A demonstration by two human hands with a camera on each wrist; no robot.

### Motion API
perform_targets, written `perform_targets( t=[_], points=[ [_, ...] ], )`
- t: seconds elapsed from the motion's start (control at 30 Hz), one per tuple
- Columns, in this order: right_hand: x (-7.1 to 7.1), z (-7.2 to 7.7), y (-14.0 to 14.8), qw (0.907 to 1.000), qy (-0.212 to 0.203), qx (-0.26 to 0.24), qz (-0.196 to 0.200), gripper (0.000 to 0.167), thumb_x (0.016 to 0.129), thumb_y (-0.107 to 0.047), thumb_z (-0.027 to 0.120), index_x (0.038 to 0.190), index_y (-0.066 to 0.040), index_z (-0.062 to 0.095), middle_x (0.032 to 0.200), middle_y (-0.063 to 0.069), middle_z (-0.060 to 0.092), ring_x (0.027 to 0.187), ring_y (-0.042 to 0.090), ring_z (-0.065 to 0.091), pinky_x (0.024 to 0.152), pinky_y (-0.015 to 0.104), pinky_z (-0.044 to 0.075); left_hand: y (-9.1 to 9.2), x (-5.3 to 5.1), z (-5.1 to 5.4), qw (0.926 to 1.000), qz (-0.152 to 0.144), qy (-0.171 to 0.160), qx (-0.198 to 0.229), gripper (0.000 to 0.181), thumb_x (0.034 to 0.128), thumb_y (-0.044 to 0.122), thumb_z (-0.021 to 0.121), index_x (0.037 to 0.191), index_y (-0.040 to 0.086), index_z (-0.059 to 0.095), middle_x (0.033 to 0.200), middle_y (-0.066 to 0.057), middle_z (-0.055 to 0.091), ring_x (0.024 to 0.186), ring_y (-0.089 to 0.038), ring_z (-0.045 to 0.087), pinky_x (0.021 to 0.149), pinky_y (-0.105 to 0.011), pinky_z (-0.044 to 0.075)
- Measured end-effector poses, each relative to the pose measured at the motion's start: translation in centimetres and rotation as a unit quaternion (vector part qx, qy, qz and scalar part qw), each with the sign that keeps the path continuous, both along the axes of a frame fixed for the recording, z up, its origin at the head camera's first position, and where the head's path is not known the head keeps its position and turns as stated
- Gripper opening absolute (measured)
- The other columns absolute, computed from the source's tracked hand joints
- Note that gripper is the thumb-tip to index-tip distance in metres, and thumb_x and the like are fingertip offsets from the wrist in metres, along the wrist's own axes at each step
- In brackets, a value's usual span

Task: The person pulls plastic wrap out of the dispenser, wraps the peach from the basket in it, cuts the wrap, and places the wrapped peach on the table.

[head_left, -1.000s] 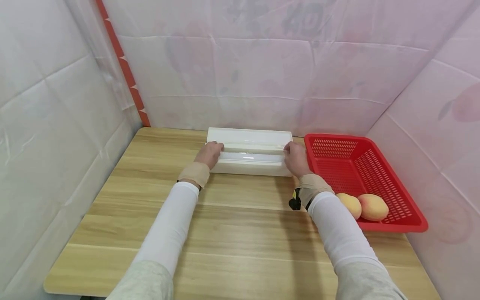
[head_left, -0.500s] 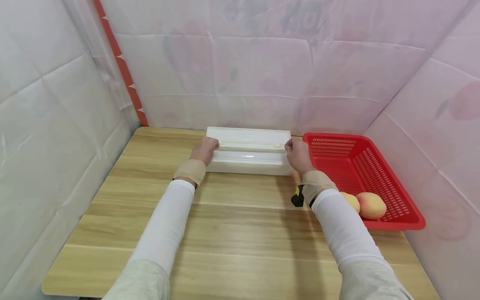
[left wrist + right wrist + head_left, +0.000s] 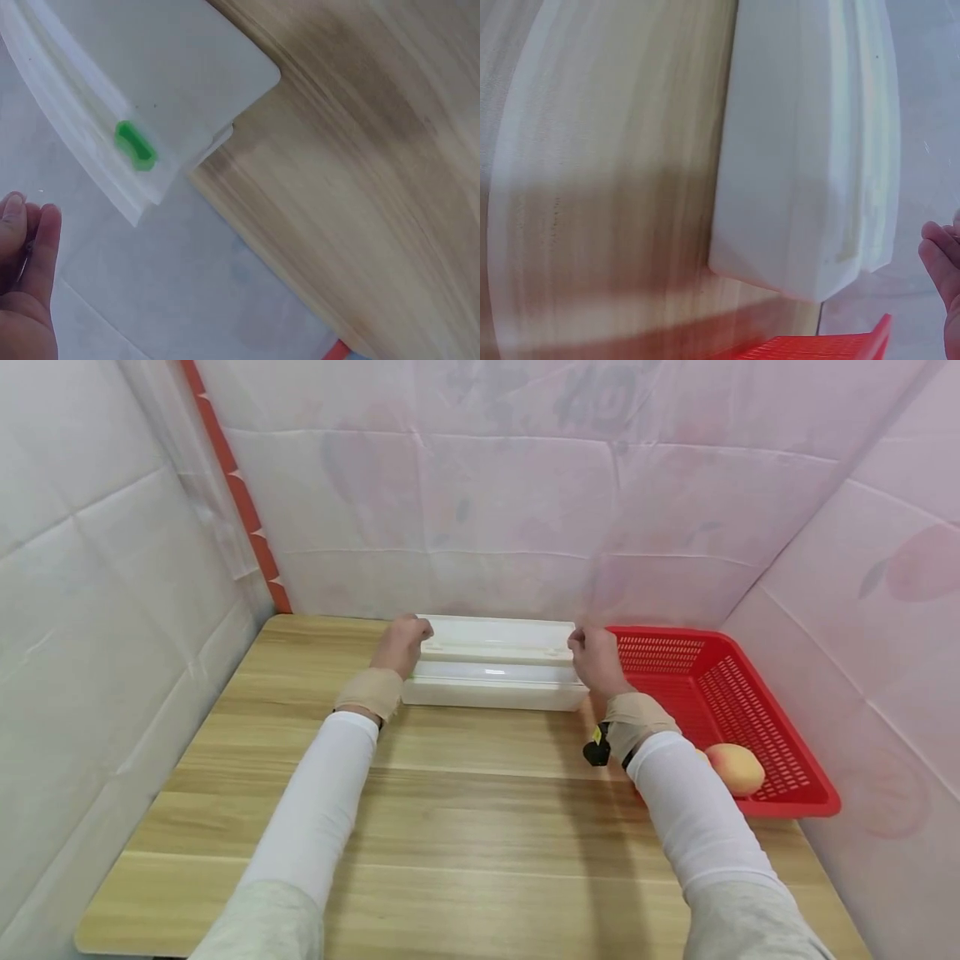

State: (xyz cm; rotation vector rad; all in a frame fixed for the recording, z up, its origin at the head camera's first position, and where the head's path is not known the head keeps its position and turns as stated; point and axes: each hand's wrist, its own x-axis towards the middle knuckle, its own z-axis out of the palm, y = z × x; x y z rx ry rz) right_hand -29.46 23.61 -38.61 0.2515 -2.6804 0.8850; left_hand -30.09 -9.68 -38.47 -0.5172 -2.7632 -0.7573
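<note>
A long white cling film dispenser [image 3: 495,695] lies near the table's back edge, its lid [image 3: 495,632] raised. In the left wrist view, a green piece [image 3: 136,145] shows on its end. My left hand [image 3: 401,645] is at the dispenser's left end, thumb and fingertips pinched together. At the right end my right hand [image 3: 597,662] pinches in the same way. Both hands are apart from the box in the wrist views. Faint glints near the fingertips suggest clear film between the hands, but its extent is hard to see.
A red plastic basket [image 3: 806,772] stands at the right, holding peaches [image 3: 737,768] partly hidden by my right sleeve. The wooden table [image 3: 480,860] meets a sheet-covered wall [image 3: 510,510] at the back. Similar sheets stand at both sides.
Both hands have risen from the roll toward the lid's height, and the left has moved outward to the left. More of the dispenser's front now shows. The basket stays in place.
</note>
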Motion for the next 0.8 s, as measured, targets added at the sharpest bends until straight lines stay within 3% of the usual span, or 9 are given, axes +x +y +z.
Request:
perform_targets(
  t=[0.4, 0.57, 0.8],
  points=[
    [0.0, 2.6, -0.2, 0.9999, -0.009, 0.005, -0.002, 0.017, 0.099, -0.002, 0.051, 0.102, 0.010, 0.063, 0.097, 0.027, 0.065, 0.090, 0.037, 0.061, 0.082, 0.049, 0.052, -0.6, -0.6, 1.6, 0.9971, -0.013, 0.074, 0.013, 0.019, 0.0998, 0.004, 0.053, 0.107, -0.005, 0.068, 0.106, -0.021, 0.065, 0.102, -0.035, 0.066, 0.091, -0.038, 0.056],
    [0.2, 3.9, 0.0, 0.9994, -0.033, -0.007, -0.001, 0.018, 0.101, -0.003, 0.050, 0.108, 0.009, 0.060, 0.102, 0.026, 0.063, 0.091, 0.035, 0.059, 0.083, 0.048, 0.053, -0.8, -0.6, 2.6, 0.9949, -0.018, 0.098, 0.021, 0.020, 0.1013, 0.005, 0.051, 0.107, -0.004, 0.068, 0.107, -0.020, 0.064, 0.102, -0.035, 0.064, 0.092, -0.039, 0.054],
    [0.2, 5.4, 0.1, 0.9997, -0.024, -0.002, 0.000, 0.017, 0.101, -0.003, 0.049, 0.108, 0.009, 0.058, 0.104, 0.027, 0.062, 0.094, 0.036, 0.059, 0.085, 0.049, 0.053, -1.0, -0.6, 4.0, 0.9909, -0.026, 0.132, 0.007, 0.019, 0.1017, 0.005, 0.050, 0.105, -0.004, 0.066, 0.105, -0.020, 0.064, 0.099, -0.035, 0.065, 0.089, -0.040, 0.055]
  ],
)
